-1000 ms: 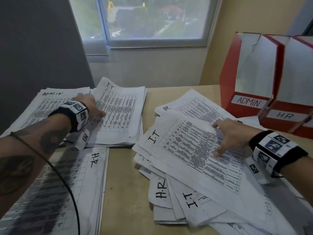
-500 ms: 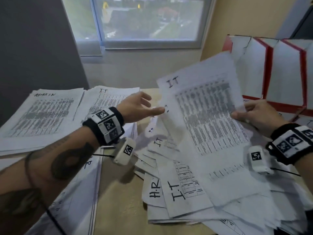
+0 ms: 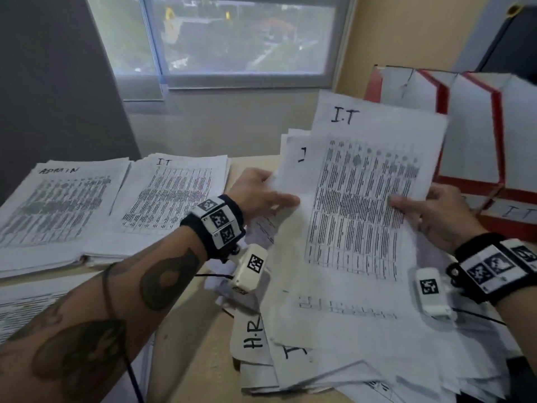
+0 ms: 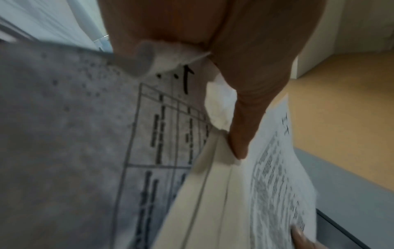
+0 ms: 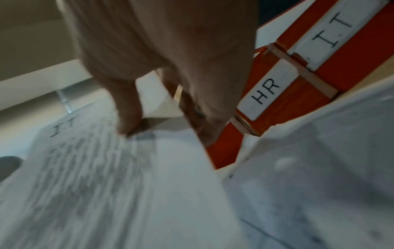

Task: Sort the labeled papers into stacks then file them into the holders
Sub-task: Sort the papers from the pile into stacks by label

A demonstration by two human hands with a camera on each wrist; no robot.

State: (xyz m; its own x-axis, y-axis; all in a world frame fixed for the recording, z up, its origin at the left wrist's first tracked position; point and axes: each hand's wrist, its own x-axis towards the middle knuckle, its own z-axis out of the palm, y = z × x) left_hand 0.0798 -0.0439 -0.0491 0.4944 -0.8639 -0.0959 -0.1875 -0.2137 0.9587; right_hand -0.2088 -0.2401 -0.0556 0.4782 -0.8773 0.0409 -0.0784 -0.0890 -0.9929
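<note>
An I.T sheet (image 3: 363, 184) is held upright above the loose pile (image 3: 334, 365), and a second sheet (image 3: 293, 158) peeks out behind its left edge. My right hand (image 3: 406, 205) pinches the sheet's right edge, thumb on the printed side (image 5: 127, 116). My left hand (image 3: 279, 196) grips the left edge, its thumb pressed on the paper (image 4: 238, 139). The sorted ADMIN stack (image 3: 58, 199) and I.T stack (image 3: 174, 193) lie at the left. An HR stack (image 3: 26, 309) sits under my left forearm. Red holders (image 3: 470, 126) stand at the back right.
The holders carry HR (image 5: 266, 91) and I.T (image 5: 332, 30) labels on their fronts. A strip of bare wooden table (image 3: 186, 359) runs between the stacks and the pile. A window (image 3: 232, 39) is behind the table, with a dark panel at the left.
My right hand lifted the I.T sheet off the pile and raised it. My left hand left the I.T stack, crossed to the right and took the sheet's left edge.
</note>
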